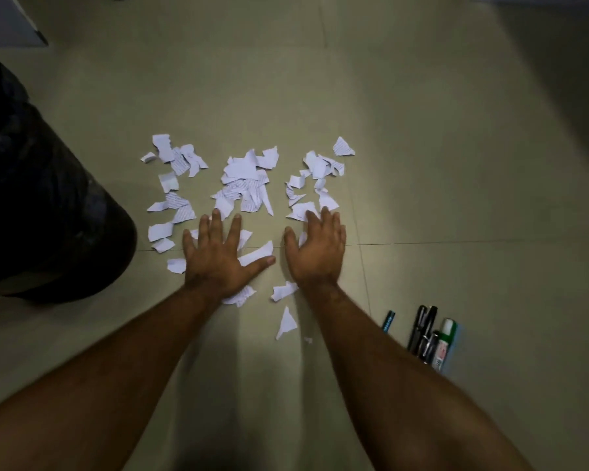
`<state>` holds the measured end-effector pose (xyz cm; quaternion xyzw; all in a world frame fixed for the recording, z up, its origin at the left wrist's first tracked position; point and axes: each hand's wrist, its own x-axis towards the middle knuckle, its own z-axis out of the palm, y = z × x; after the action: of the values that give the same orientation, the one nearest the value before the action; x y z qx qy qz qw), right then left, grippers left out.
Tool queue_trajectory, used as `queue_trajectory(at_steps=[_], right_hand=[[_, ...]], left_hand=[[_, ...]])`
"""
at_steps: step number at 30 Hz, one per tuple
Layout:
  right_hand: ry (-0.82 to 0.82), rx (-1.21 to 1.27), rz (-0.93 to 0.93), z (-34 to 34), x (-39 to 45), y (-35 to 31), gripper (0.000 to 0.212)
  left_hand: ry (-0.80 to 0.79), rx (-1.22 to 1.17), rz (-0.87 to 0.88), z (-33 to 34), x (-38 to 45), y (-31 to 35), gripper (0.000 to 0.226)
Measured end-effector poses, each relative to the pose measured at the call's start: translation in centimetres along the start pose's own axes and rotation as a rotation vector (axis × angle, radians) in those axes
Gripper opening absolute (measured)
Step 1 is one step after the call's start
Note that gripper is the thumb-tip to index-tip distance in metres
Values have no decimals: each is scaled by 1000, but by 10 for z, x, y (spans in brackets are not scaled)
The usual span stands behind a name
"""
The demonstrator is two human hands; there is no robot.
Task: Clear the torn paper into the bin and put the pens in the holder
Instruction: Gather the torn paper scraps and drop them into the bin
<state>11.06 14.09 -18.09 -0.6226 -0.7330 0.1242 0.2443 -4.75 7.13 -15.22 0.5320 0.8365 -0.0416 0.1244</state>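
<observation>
Both hands, left hand [218, 256] and right hand [315, 249], lay flat with fingers spread on torn paper [245, 185] on the floor [422, 164], pinching nothing.

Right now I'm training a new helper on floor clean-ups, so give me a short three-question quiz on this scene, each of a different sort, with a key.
1. True or false: the torn paper is already in the bin.
2. Multiple choice: the pens lie A) beside the bin, B) on the floor by the person's right forearm, C) under the left hand.
3. Fill in: both the left hand and the right hand lie flat with fingers ____ on the scraps.

Key: 1 false, the scraps are scattered on the floor; 2 B; 3 straight.
</observation>
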Motion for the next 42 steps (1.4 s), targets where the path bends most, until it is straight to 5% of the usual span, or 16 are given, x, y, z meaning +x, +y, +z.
queue_trajectory(at_steps=[4,7,9,12,16,22,29,32,36,39,42], right_hand=[[265,-53,68,4,35,8,58],[70,-139,244,10,66,6,73],[-53,-137,194,22,82,-11,74],[7,-45,42,37,84,-39,66],[197,-22,114,39,108,-34,65],[-97,-179,175,38,158,-12,83],[-113,125,-336,57,109,-59,53],[-96,249,-270,52,99,-67,52],[-309,251,-365,40,59,-61,55],[-189,323,-292,27,33,-46,54],[-50,132,-161,18,12,-27,56]], left_hand=[[105,-4,4,10,-4,-3,110],[150,2,9,14,-4,-3,108],[179,-1,3,14,-4,-3,107],[173,-2,12,13,-4,-4,105],[214,-22,24,15,-4,-7,100],[248,-33,38,22,0,-9,100],[279,-40,51,25,-1,-12,83],[332,-72,59,26,-2,-14,75],[446,-251,43,30,-3,-16,66],[439,-362,41,28,-5,-20,62],[392,-421,87,21,-8,-21,60]])
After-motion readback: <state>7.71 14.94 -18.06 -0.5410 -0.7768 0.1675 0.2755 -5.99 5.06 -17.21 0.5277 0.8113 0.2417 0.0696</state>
